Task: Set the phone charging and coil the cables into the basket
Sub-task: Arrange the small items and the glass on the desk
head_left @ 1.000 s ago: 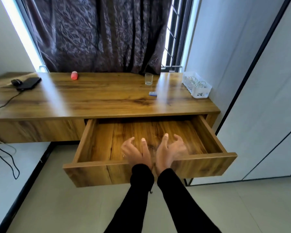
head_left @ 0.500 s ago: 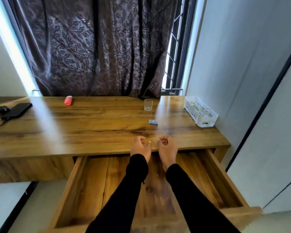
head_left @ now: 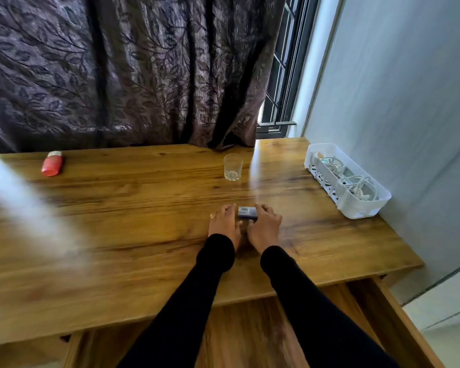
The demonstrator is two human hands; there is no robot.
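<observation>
Nearest me, the open drawer (head_left: 252,338) sits under the desk's front edge, w/ both black sleeves (head_left: 197,301) reaching fwd over it onto the wooden desk (head_left: 117,248).

Both hands are down on the desk top, side by side, nearly touching at the wrists. Left hand (head_left: 223,224) lies palm down, fingers bent fwd, ring on one finger; its fingertips come up to the left end of a small dark box w/ a barcode label (head_left: 247,212). Right hand (head_left: 264,227) has its fingers curled over the box's right end. Box sits between the two hands; I read the right as gripping it, left as just touching – edges are blurry, so not 100% sure.

Farther back, a clear glass tumbler (head_left: 233,167) stands upright, well beyond the hands. Far left, a red-and-white small container (head_left: 52,163) lies on its side. Far right, against the wall, the white slotted basket (head_left: 356,208) holds coiled white cables (head_left: 360,188), well apart from both hands. Behind the desk hangs a dark leaf-pattern curtain (head_left: 117,70).
</observation>
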